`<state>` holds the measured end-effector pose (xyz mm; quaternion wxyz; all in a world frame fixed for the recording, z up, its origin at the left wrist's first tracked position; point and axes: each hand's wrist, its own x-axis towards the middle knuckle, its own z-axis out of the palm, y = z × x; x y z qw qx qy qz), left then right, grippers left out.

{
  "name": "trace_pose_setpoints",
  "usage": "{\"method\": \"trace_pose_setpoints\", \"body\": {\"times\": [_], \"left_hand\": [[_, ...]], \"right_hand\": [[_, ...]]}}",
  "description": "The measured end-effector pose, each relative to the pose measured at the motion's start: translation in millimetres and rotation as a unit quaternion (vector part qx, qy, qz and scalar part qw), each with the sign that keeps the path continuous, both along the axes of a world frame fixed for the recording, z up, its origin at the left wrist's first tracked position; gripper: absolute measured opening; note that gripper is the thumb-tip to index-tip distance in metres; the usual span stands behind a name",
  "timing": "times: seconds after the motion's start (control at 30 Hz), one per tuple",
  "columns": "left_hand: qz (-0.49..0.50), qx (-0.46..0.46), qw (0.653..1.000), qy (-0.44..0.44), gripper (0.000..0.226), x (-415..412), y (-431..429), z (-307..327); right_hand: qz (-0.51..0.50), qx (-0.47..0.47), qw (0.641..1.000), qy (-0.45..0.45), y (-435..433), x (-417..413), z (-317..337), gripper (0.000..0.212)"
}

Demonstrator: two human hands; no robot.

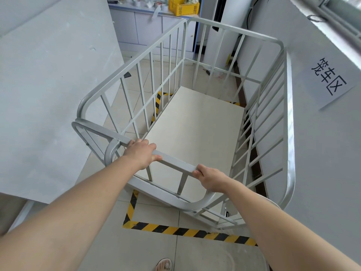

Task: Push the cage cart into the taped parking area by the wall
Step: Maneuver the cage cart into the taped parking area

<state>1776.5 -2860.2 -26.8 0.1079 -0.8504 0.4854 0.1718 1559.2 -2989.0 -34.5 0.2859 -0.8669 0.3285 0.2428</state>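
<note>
Both hands, left hand (142, 153) and right hand (210, 179), gripped the cage cart (195, 122) rail; cart stood inside the striped tape (187, 231), tight beside the wall (322, 143).

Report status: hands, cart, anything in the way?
Left hand and right hand both gripping the near top rail. Cage cart empty, beside the wall, over the taped outline. Nothing blocking.

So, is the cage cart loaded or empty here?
Empty: the cage cart shows only its bare pale floor panel between the bars.
</note>
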Motion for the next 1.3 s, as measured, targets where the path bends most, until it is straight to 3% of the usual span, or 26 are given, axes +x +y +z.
{"method": "trace_pose_setpoints", "body": {"times": [0.37,0.57,0.7,0.87,1.0,1.1,1.3], "left_hand": [[-0.022,-0.05,0.997,0.056,0.067,4,25,3],[-0.046,-0.067,0.997,-0.003,0.062,2,46,4],[-0.069,-0.119,0.988,-0.067,0.038,3,61,6],[-0.064,-0.015,0.998,0.019,0.059,0,74,8],[-0.07,0.034,0.993,0.091,0.06,-4,78,6],[-0.082,0.042,0.992,0.087,0.078,0,75,0],[-0.083,0.079,0.988,0.1,0.072,6,66,-5]], "right_hand": [[-0.017,-0.083,0.996,0.005,12,2,3,0.043],[0.015,-0.203,0.963,-0.177,39,11,17,0.038],[0.018,-0.14,0.975,-0.173,61,21,19,0.04],[0.007,-0.005,0.997,-0.079,77,26,16,0.045],[0.024,0.057,0.998,-0.012,87,24,13,0.052],[0.008,0.116,0.993,0.032,89,23,10,0.066],[-0.008,0.16,0.985,0.064,89,24,11,0.072]]}}
